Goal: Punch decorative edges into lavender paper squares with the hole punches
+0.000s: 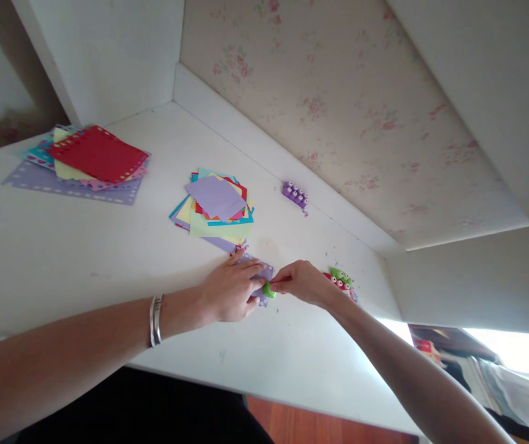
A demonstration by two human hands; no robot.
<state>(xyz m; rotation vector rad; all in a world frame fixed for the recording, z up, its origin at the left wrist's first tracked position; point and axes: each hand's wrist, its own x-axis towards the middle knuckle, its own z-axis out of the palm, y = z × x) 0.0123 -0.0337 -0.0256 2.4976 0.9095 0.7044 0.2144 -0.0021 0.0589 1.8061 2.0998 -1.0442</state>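
Observation:
My left hand [239, 287] lies with fingers spread over a purple sheet of paper [258, 265], holding it against the white table. The sheet has small holes punched along its edge. At its right edge, my right hand [299, 280] pinches a small green paper punch [269, 290], which touches the paper. Just beyond my left fingertips, a bit of red patterned paper [238, 249] shows partly. Near my right wrist sit red punches [338, 282] and green punches [341, 274] with white eye-like knobs, partly hidden by the wrist.
A pile of plain coloured paper [218, 197] lies beyond my left hand. Farther left is a stack of hole-edged sheets [100, 154], red on top. Several purple punches [295, 193] stand by the wall. Tiny paper scraps dot the white table [167, 265].

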